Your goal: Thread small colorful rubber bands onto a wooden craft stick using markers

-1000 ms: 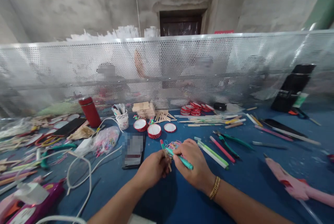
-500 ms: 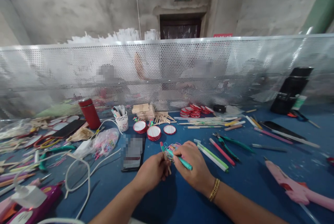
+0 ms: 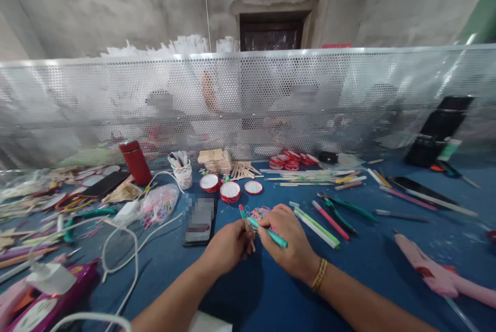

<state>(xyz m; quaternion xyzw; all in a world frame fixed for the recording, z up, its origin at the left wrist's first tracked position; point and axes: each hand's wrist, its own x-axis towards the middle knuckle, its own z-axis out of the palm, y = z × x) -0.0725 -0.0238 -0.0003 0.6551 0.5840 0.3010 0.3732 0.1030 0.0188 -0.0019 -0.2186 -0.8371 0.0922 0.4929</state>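
My left hand point(image 3: 229, 243) pinches a small wooden craft stick point(image 3: 243, 211), held upright at a slant, its top coloured red and green. In my right hand point(image 3: 289, 239) is a teal marker pen point(image 3: 276, 237), its front end against or very close to the coloured part of the stick. Exact contact is too small to make out. Just behind both hands lies a pile of small coloured rubber bands point(image 3: 259, 212), partly hidden by my right hand. Round red-rimmed white discs point(image 3: 230, 191) sit farther back.
Left of my hands lie a phone point(image 3: 200, 221), a white cable point(image 3: 135, 257) and a bag of bands point(image 3: 160, 203). Markers point(image 3: 315, 226), green-handled pliers point(image 3: 337, 213) and a pink glue gun point(image 3: 430, 265) lie right. A perforated metal screen point(image 3: 217, 99) stands behind, with people beyond.
The view has tilted slightly, and more of a white item shows at the bottom edge. Both hands keep their grips on the stick and marker, with little visible movement.
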